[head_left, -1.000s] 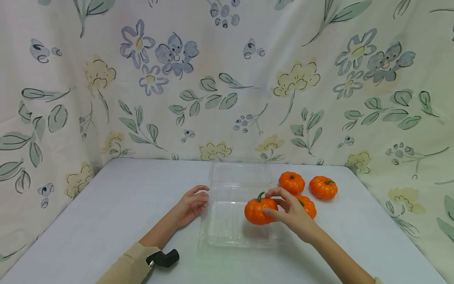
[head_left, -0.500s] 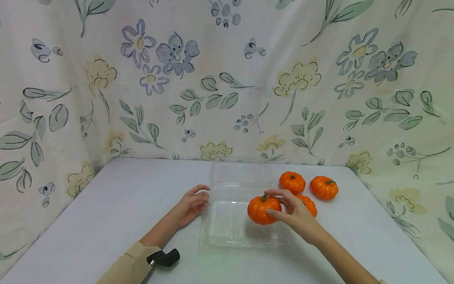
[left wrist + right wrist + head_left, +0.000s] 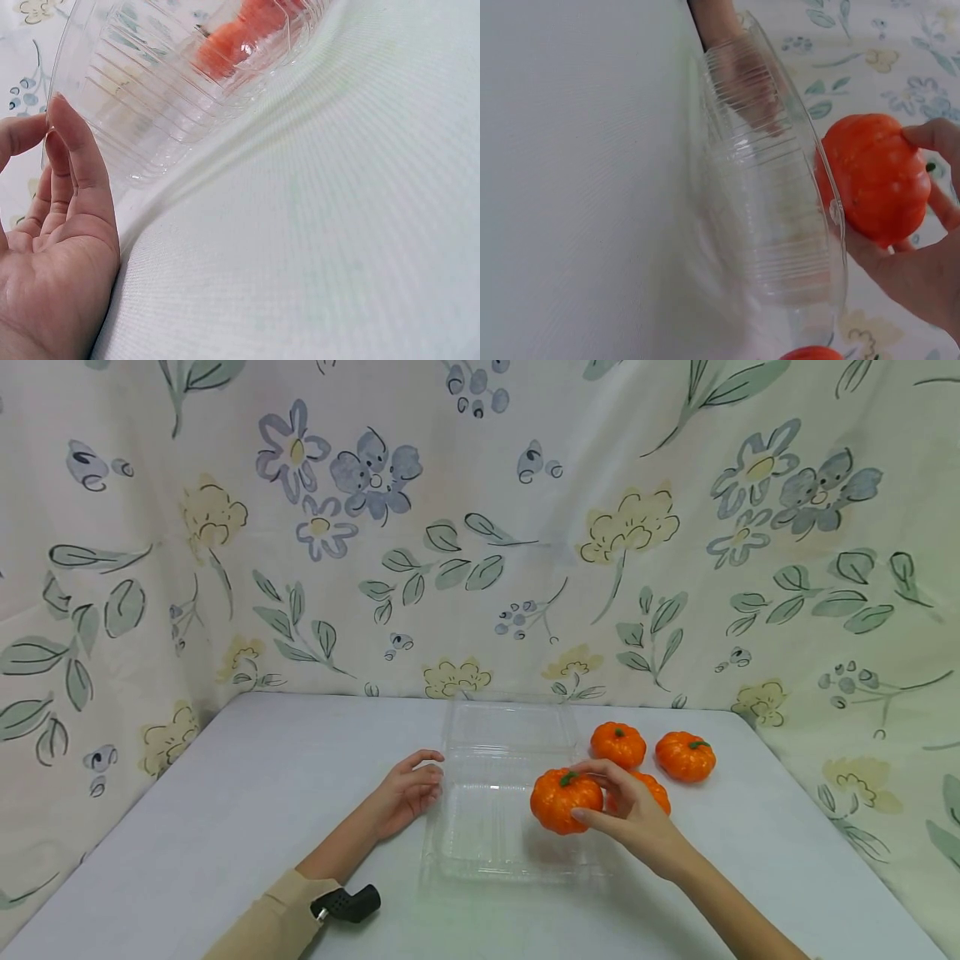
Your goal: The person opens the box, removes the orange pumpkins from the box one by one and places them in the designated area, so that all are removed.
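Observation:
In the head view, my right hand (image 3: 633, 818) grips an orange toy pumpkin (image 3: 562, 803) with a green stem, fingers behind it and thumb in front. The right wrist view has this pumpkin (image 3: 874, 180) raised by the rim of a clear plastic clamshell container (image 3: 761, 195). Its base (image 3: 480, 835) lies on the table, and the lid (image 3: 510, 727) is folded back. My left hand (image 3: 408, 797) is at the container's left edge. In the left wrist view, the thumb and a finger of my left hand (image 3: 64, 217) pinch the rim.
Right of the container sit an orange pumpkin (image 3: 618, 745) at the back, another pumpkin (image 3: 686, 757) farther right, and a third pumpkin (image 3: 654, 793) partly behind my right hand. A floral cloth (image 3: 480, 568) hangs behind the white table (image 3: 300, 760).
My right hand and the pumpkin in it have shifted slightly to the right over the container. My left hand stays in place at the container's edge.

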The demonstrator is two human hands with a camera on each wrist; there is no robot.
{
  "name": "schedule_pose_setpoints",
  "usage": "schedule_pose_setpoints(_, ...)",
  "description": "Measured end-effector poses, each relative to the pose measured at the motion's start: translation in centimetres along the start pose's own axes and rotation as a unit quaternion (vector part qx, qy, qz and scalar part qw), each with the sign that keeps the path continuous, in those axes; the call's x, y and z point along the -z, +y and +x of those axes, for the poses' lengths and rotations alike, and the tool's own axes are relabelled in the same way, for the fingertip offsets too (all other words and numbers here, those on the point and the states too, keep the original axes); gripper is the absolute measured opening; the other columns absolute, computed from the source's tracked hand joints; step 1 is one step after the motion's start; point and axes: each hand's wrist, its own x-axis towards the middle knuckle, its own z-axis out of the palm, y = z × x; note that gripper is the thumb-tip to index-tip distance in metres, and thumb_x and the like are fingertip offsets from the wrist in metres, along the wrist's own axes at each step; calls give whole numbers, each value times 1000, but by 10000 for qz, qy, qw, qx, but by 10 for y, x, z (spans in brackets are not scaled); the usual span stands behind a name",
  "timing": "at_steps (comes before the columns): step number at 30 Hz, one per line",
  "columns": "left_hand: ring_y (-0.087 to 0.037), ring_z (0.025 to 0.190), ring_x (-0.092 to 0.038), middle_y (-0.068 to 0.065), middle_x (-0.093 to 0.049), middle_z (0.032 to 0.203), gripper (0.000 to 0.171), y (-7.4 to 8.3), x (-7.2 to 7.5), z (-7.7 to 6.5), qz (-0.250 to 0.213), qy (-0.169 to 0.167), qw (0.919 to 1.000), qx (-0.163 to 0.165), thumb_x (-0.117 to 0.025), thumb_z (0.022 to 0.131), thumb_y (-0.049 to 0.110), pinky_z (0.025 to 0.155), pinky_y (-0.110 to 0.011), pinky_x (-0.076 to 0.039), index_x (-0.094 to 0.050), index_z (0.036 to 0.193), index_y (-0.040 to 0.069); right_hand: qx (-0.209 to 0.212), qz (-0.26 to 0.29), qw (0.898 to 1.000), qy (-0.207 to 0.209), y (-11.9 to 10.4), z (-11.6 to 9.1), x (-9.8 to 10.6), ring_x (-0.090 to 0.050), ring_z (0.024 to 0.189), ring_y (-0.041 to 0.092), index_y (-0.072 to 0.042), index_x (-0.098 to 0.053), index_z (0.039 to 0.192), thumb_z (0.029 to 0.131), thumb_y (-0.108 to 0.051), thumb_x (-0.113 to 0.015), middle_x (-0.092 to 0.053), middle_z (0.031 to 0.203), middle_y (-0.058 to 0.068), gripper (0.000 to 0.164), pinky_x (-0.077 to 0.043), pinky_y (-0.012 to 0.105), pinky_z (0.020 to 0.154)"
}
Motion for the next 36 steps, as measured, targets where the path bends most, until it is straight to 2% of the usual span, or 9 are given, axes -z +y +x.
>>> schedule_pose_setpoints(9,-4,74,-62,5,-62,90,26,2,-1,-2,-51,-69,9999,-57,-43,104,-6,68,-14,-53,-50,123,12,297,-187,9993,91,3,-4,1,-50,130,-4,-6,-55,147,95,-7,-75,-50,149,19,56,-45,16,106)
schedule_pose_setpoints(16,-5,74,-62,5,-62,90,26,4,-3,-2,-67,-76,9999,-61,-44,104,-6,68,-14,-53,-51,122,11,203,-584,9975,335,3,-7,3,-48,128,1,-13,-57,150,90,-10,-81,-49,142,8,65,-46,19,104)
schedule_pose_setpoints(21,-5,74,-62,4,-62,91,26,4,-2,-3,-94,-121,9999,-62,-44,104,-5,69,-14,-54,-51,122,11,228,-514,9975,418,4,-8,4,-52,124,3,-9,-57,150,87,-5,-83,-47,137,11,69,-54,21,96)
schedule_pose_setpoints(25,-6,74,-62,4,-62,90,26,4,-3,-2,-99,-22,9999,0,-44,104,-5,69,-14,-54,-51,122,11,283,-433,9978,404,6,-9,6,-55,121,5,-6,-56,150,85,-2,-84,-47,135,13,71,-59,25,91)
schedule_pose_setpoints(36,-5,74,-62,4,-62,90,26,4,-3,-4,-114,-101,9999,-61,-45,103,-5,69,-14,-53,-52,121,11,276,-792,9950,534,9,-14,12,-53,118,-1,-5,-59,145,82,-3,-87,-51,132,12,69,-57,22,90)
